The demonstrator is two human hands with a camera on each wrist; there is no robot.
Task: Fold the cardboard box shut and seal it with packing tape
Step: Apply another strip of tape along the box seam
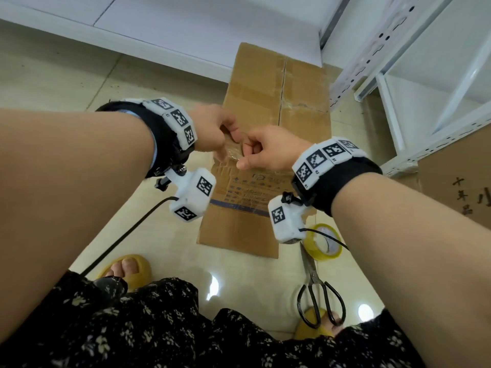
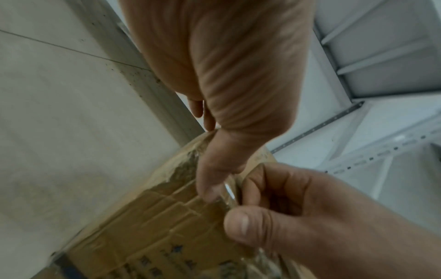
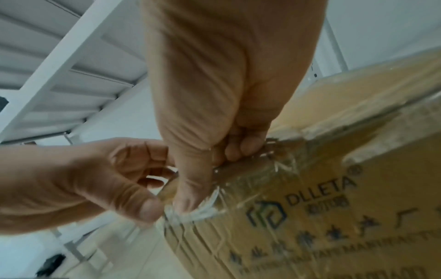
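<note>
Both hands [image 1: 212, 128] [image 1: 265, 150] pinch clear tape [image 3: 205, 207] (crumpled) on cardboard box [image 1: 300, 83]

Room and obstacles around the box

We see open floor [image 1: 66, 75] left of the box [image 1: 268, 102]; on the right, a shelf [image 1: 398, 75] stands close, and tape [image 1: 325, 245] and scissors [image 1: 316, 282] lie beside its near corner.

— What sort of place is this?

— It looks like a storeroom or stockroom. White slotted-steel shelving [image 1: 414, 83] stands against a white wall, over a glossy beige tiled floor [image 1: 66, 75].

— Anything else?

— A printed cardboard carton [image 1: 459, 187] sits beside the shelving. A roll of packing tape [image 1: 328, 247] and black scissors [image 1: 317, 290] lie on the floor.
</note>
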